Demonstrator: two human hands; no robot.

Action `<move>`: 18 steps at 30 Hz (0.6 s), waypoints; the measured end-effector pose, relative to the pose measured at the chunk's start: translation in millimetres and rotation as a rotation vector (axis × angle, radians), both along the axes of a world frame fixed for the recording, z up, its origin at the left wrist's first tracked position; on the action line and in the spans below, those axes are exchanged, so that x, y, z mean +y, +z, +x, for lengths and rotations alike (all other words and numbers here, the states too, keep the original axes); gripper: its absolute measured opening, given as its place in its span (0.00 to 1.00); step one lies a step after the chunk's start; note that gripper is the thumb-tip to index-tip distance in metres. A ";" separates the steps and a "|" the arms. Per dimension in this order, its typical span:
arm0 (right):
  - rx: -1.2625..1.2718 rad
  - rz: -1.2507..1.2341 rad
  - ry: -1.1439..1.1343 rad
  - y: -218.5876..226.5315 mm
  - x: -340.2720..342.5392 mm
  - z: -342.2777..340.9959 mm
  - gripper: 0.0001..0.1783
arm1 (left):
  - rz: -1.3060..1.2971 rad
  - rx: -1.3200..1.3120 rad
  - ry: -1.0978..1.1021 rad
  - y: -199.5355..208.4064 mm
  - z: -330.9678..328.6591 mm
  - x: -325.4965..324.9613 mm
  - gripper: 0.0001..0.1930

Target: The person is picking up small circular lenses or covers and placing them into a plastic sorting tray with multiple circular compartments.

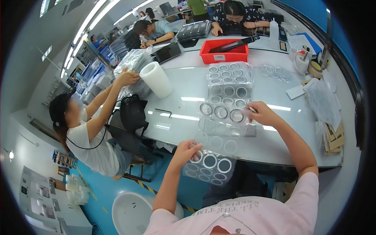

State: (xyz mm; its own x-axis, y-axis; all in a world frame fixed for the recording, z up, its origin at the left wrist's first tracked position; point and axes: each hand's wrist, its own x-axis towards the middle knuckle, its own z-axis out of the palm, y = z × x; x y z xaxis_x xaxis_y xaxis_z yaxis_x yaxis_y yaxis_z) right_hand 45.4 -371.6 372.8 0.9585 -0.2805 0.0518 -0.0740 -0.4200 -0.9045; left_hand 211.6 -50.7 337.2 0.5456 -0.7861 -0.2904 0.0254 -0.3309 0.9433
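My left hand (185,153) is closed in a pinch on the lower left of a clear plastic sheet (216,143) with round cut-outs, near the table's front edge. My right hand (261,113) is closed too, at the sheet's upper right side beside a row of dark-rimmed rings (221,112); something thin and small shows at its fingertips. Below the left hand, a clear tray of rings (209,161) hangs past the table edge over my lap. Further up the table lie more clear sheets with rings (229,73). Overlapping layers make it hard to tell sheets apart.
A red bin (224,59) holding dark strips stands at the back. A white roll (156,80) and a hex key (163,112) are on the left. Tape rolls (314,69) and bagged pieces (319,94) crowd the right. A co-worker (92,129) sits at left; others work opposite.
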 end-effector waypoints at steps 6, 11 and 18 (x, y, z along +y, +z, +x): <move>0.149 0.480 -0.301 -0.8 41.0 -50.6 0.16 | -0.038 -0.055 0.047 -10.9 -0.3 -2.9 0.11; 0.025 0.315 -0.163 -27.8 91.2 -70.6 0.11 | -0.104 0.047 0.094 -15.4 -5.2 0.3 0.11; 0.076 0.178 -0.034 -32.2 116.4 -52.7 0.08 | -0.075 0.031 0.099 -9.2 -3.5 0.7 0.10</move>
